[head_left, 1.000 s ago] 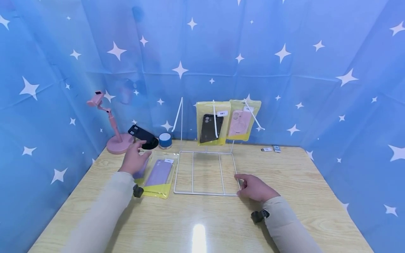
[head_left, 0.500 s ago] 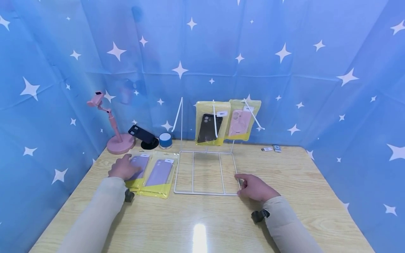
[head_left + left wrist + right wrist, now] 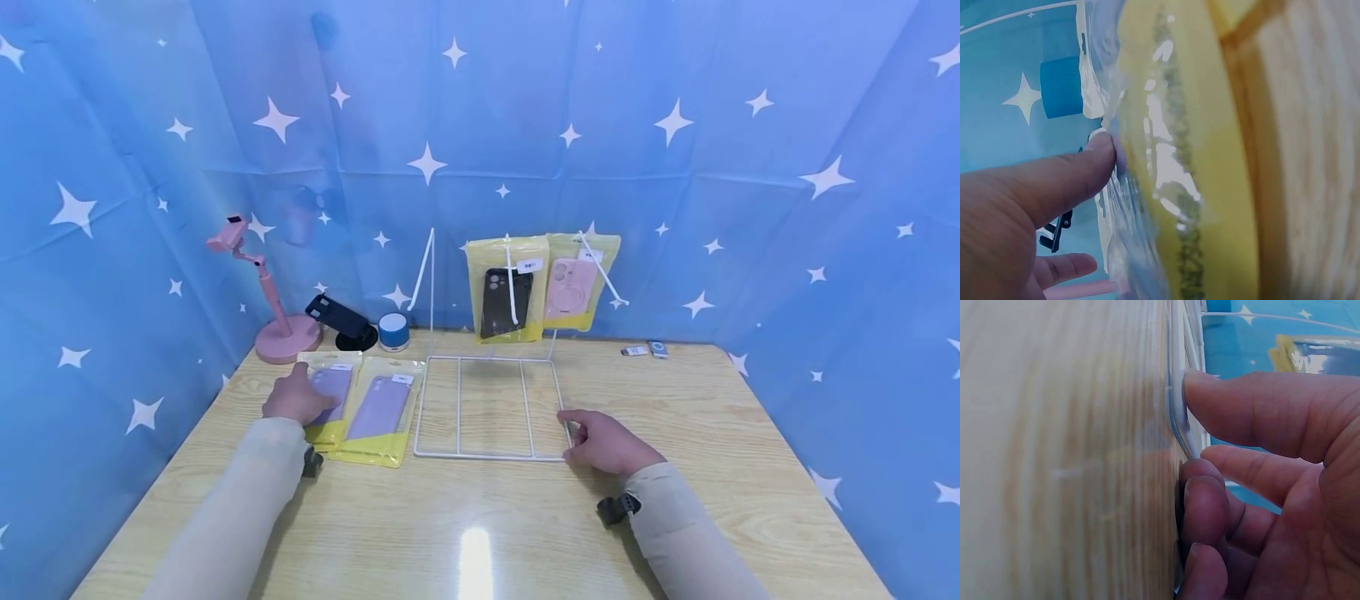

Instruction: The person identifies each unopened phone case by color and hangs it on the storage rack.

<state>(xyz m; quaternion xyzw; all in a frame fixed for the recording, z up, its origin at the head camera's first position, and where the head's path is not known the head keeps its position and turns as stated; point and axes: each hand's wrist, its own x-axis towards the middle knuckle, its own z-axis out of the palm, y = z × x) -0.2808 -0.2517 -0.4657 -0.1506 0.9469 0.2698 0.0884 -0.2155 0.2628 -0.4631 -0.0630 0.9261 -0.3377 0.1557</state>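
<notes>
My left hand (image 3: 296, 396) is at the left edge of a clear and yellow pouch (image 3: 324, 435) holding a lavender phone case. Its thumb touches the pouch and a finger extends along the edge, fairly straight, in the left wrist view. A second pouch with a lavender phone case (image 3: 378, 408) lies just right of it. My right hand (image 3: 609, 442) holds the front right corner of a white wire display rack (image 3: 491, 457), thumb above the wire and fingers curled below. On the rack's hooks hang a pouched black phone case (image 3: 495, 312) and a pouched pink one (image 3: 567, 292).
Behind the flat pouches stand a pink stand (image 3: 287, 337), a black phone-shaped item on a round base (image 3: 339, 318) and a blue cylinder with a white top (image 3: 393, 332). Two small items, including a blue one (image 3: 657, 349), lie back right. A starry blue curtain (image 3: 480, 108) surrounds the table.
My left hand has swung left and down from above the pouches to the left pouch's edge; that pouch has shifted slightly right. My right hand has stayed on the rack corner.
</notes>
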